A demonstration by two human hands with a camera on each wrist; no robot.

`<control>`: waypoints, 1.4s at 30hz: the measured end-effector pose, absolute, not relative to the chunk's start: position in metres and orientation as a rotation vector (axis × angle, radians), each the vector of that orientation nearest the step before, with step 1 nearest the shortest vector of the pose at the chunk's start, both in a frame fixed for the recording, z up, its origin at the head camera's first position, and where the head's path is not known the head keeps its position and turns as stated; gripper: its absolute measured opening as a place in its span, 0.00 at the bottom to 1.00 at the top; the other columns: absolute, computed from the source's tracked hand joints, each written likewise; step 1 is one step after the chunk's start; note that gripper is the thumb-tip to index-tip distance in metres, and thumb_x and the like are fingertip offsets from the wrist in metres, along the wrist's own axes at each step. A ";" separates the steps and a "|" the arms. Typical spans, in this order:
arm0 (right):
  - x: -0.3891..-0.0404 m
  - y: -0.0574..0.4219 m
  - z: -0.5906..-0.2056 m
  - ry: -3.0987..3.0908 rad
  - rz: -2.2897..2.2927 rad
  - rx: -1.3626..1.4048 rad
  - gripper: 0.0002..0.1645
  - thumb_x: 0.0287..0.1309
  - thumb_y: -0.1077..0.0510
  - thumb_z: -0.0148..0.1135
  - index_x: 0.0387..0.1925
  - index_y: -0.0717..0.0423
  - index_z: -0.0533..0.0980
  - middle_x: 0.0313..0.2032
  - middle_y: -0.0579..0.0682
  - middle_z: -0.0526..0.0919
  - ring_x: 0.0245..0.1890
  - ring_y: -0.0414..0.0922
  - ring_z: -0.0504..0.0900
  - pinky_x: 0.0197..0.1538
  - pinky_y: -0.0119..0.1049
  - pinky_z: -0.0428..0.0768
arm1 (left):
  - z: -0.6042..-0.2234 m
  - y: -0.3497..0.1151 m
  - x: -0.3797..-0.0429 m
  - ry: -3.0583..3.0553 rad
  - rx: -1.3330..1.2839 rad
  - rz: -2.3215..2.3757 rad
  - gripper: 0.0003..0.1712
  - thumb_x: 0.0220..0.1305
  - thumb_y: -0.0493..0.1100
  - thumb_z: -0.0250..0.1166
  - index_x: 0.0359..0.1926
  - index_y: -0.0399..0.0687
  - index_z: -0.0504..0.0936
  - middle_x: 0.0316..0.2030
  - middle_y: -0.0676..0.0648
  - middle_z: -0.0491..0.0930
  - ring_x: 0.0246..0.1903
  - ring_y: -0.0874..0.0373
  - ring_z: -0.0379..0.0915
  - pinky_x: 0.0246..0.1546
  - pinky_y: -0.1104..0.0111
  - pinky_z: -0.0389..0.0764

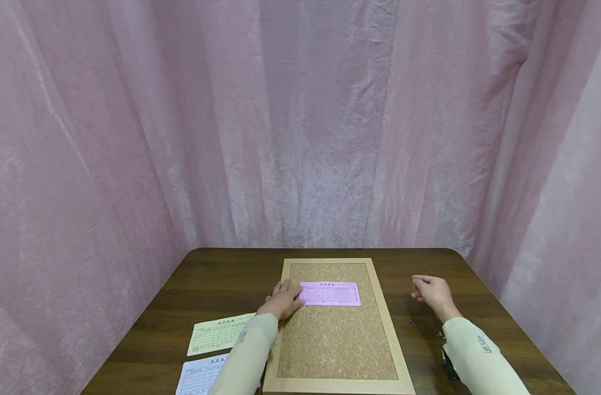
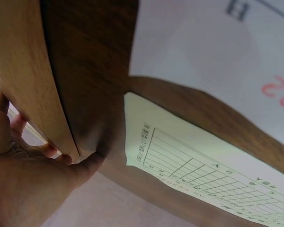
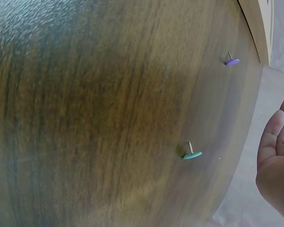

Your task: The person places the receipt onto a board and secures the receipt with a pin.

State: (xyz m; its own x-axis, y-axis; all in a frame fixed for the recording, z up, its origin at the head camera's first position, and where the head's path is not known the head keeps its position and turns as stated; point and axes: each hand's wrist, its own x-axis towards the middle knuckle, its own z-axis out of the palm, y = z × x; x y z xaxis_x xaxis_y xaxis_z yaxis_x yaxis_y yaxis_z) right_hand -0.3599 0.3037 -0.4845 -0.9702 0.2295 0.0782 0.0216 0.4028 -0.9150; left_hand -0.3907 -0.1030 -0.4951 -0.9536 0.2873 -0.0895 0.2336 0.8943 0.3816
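A framed cork board (image 1: 337, 343) lies on the table, with a pink printed slip (image 1: 330, 294) flat on its upper part. My left hand (image 1: 282, 302) rests over the board's left edge, its fingers spread and touching the left end of the slip. In the left wrist view, one finger of that hand (image 2: 33, 182) reaches past the wooden frame (image 2: 33, 71). To the right of the board, my right hand (image 1: 435, 297) is raised with bent fingers, thumb and forefinger close together; anything between them is too small to see. A purple thumbtack (image 3: 232, 61) and a green thumbtack (image 3: 192, 155) lie nearby.
Left of the board, a green printed slip (image 1: 216, 336) and a white printed slip (image 1: 202, 376) lie on the dark wooden table (image 1: 231, 269), partly under the left sleeve. Pink curtains (image 1: 320, 137) hang behind and at both sides.
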 end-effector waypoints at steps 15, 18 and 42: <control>-0.363 0.304 -0.488 -2.452 1.606 -0.210 0.20 0.63 0.63 0.61 0.53 0.74 0.76 0.38 0.61 0.87 0.26 0.44 0.86 0.33 0.39 0.84 | -0.496 -0.103 -0.391 2.921 0.404 0.558 0.30 0.74 0.54 0.56 0.72 0.53 0.68 0.76 0.36 0.48 0.74 0.36 0.41 0.64 0.34 0.53; -0.365 0.305 -0.490 -2.467 1.559 -0.218 0.21 0.62 0.62 0.61 0.52 0.73 0.77 0.38 0.61 0.87 0.27 0.45 0.86 0.34 0.41 0.84 | -0.495 -0.103 -0.391 2.920 0.404 0.557 0.30 0.74 0.54 0.56 0.73 0.53 0.68 0.76 0.36 0.48 0.74 0.36 0.40 0.64 0.34 0.53; -0.364 0.304 -0.487 -2.521 1.331 -0.180 0.20 0.65 0.58 0.61 0.52 0.69 0.80 0.40 0.62 0.87 0.30 0.46 0.87 0.29 0.29 0.79 | -0.494 -0.103 -0.390 2.917 0.406 0.553 0.30 0.74 0.54 0.55 0.73 0.54 0.67 0.76 0.36 0.48 0.74 0.36 0.40 0.65 0.35 0.53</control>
